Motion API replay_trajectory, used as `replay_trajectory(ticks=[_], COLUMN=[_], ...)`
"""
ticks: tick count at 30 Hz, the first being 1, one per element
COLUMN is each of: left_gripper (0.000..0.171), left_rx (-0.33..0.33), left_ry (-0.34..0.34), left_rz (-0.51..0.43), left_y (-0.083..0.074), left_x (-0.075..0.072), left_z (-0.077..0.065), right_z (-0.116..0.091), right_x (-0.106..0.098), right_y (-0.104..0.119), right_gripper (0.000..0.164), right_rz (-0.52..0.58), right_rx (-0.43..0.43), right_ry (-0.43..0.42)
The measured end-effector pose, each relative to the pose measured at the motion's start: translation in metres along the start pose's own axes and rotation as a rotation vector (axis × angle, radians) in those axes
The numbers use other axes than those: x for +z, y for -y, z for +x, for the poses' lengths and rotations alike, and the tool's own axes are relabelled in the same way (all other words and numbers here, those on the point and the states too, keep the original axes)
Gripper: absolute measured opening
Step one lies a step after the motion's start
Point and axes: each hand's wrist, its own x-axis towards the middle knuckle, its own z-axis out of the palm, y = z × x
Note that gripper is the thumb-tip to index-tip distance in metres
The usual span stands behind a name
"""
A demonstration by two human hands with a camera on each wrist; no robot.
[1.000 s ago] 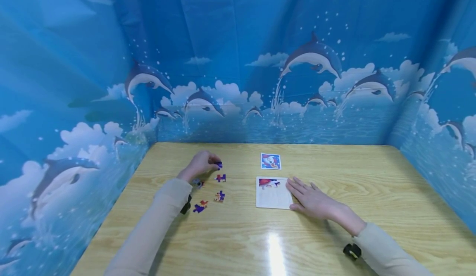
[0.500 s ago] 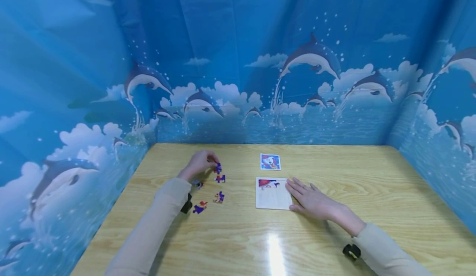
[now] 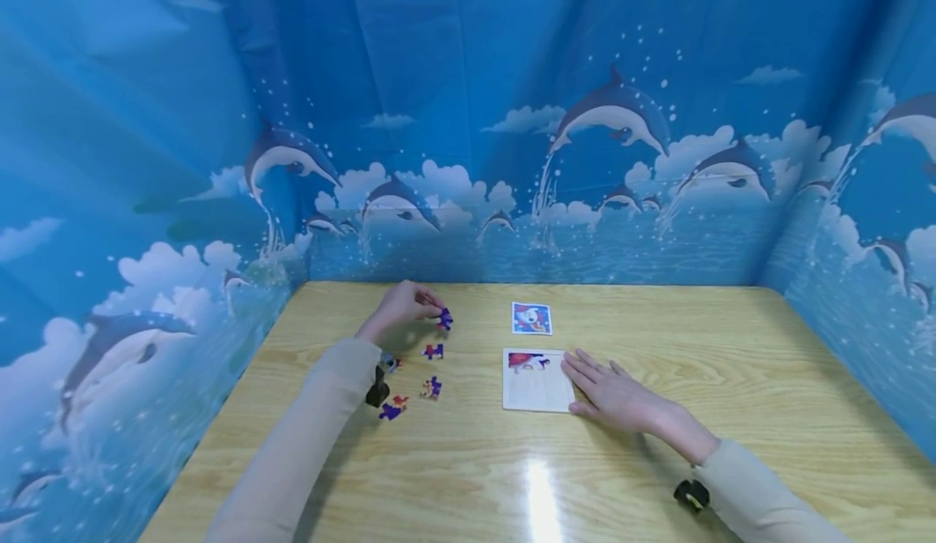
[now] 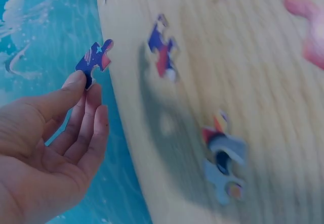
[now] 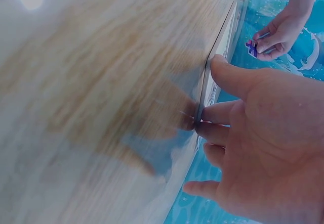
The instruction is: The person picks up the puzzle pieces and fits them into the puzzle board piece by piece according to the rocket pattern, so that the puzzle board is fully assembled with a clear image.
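My left hand (image 3: 404,310) pinches a purple jigsaw piece (image 3: 445,319) between thumb and fingertips, above the table. In the left wrist view this piece (image 4: 94,59) shows dark purple with a red part. My right hand (image 3: 614,393) lies with extended fingers on the right edge of a white puzzle board (image 3: 537,393). In the right wrist view the thumb and fingertips of that hand (image 5: 268,138) touch the board's side. A few red, white and purple pieces (image 3: 528,361) sit joined along the board's upper left.
Several loose jigsaw pieces lie left of the board, among them a red and purple one (image 3: 433,352) and a grey one (image 4: 224,161). A small picture card (image 3: 531,318) lies behind the board. A dolphin-print curtain (image 3: 468,226) hangs along the table's far edge.
My left hand has moved slightly away and to the right, carrying the purple jigsaw piece, which now shows more fully beyond the fingertips. My right hand stays on the board.
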Motion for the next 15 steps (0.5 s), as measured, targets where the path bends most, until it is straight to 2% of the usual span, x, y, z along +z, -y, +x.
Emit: replay_trajectory(ticks=[8, 15], left_gripper=[0.015, 0.015], left_rx=[-0.002, 0.019], left_ry=[0.089, 0.152], left_rz=[-0.098, -0.137], left_y=[-0.026, -0.054], left_x=[0.015, 0.039], left_z=[0.013, 0.018], right_z=[0.0, 0.0], right_x=[0.001, 0.004], right_y=[-0.001, -0.003], right_gripper=[0.068, 0.068], right_rz=[0.001, 0.007], right_rx=[0.017, 0.012], right_ry=[0.004, -0.023])
